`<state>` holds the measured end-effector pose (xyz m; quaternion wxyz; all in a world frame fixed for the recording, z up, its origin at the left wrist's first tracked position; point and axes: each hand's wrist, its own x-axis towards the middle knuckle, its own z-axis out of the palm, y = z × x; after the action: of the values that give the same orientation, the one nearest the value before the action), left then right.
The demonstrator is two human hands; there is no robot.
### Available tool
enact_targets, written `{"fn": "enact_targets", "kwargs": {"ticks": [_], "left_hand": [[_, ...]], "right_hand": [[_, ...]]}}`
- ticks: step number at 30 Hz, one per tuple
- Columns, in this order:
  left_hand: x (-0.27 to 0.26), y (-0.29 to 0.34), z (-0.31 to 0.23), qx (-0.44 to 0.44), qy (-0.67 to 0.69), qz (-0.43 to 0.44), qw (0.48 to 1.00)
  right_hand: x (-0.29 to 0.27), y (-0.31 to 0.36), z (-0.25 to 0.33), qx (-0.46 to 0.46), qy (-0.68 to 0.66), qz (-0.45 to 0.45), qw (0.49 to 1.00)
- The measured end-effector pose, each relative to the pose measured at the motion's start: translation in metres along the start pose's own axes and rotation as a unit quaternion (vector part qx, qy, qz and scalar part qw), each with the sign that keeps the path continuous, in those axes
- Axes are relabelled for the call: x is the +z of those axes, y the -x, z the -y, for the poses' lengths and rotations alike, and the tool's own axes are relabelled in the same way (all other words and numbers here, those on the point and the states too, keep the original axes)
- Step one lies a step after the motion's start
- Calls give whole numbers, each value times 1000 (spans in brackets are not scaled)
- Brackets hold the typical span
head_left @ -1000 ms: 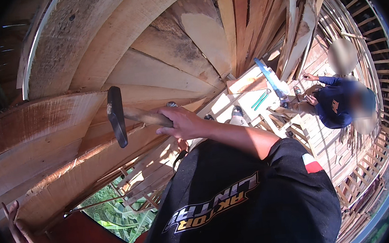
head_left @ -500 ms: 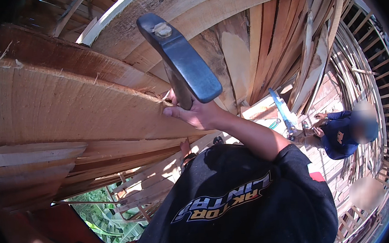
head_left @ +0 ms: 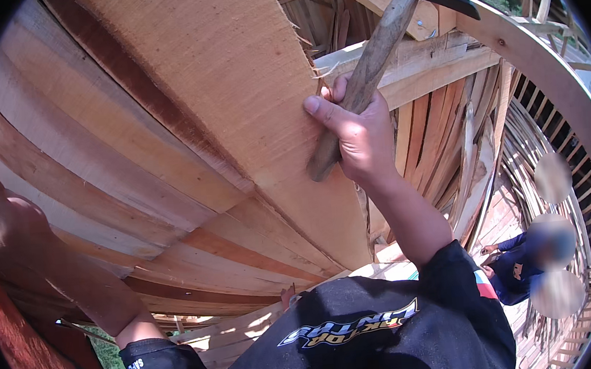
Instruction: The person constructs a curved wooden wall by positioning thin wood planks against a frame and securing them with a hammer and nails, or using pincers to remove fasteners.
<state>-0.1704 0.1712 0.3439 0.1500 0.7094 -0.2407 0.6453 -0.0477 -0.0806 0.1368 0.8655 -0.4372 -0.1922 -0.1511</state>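
Observation:
A hammer [head_left: 377, 56] with a wooden handle and a dark metal head rises slantwise up and to the right. My right hand [head_left: 363, 136] is closed round the lower part of its handle, beside the rough edge of a wide, pale plank [head_left: 228, 57]. The hammer head is up near a curved timber, apart from the plank. At the far left my left hand [head_left: 9, 216] is raised with its fingers stretched out and holds nothing. It is near the curved wall of fitted boards [head_left: 109, 137]; whether it touches them I cannot tell.
Wooden beams [head_left: 412, 69] cross behind the hammer, and a curved timber rib [head_left: 544, 50] bends down the right side. A person in dark clothing [head_left: 517, 270] is below at the right, near long thin strips [head_left: 517, 144]. A reddish-brown surface [head_left: 32, 348] borders the lower left.
My view has shifted, so the plank wall now slants differently. The hammer has swung to the upper right, still in my right hand. My left hand has come into view, raised and spread.

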Motion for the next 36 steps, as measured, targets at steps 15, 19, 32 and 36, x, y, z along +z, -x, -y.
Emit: {"fn": "enact_targets", "kwargs": {"ticks": [15, 19, 32, 36], "left_hand": [[181, 426, -105, -381, 333, 258, 823], [191, 415, -106, -430, 355, 234, 797], [148, 339, -56, -544, 383, 44, 745], [123, 278, -35, -507, 368, 90, 774]], "right_hand": [[91, -126, 152, -109, -74, 84, 988], [109, -137, 164, -136, -75, 60, 986], [23, -92, 163, -73, 48, 130, 988], [-57, -33, 80, -50, 146, 83, 985]]}}
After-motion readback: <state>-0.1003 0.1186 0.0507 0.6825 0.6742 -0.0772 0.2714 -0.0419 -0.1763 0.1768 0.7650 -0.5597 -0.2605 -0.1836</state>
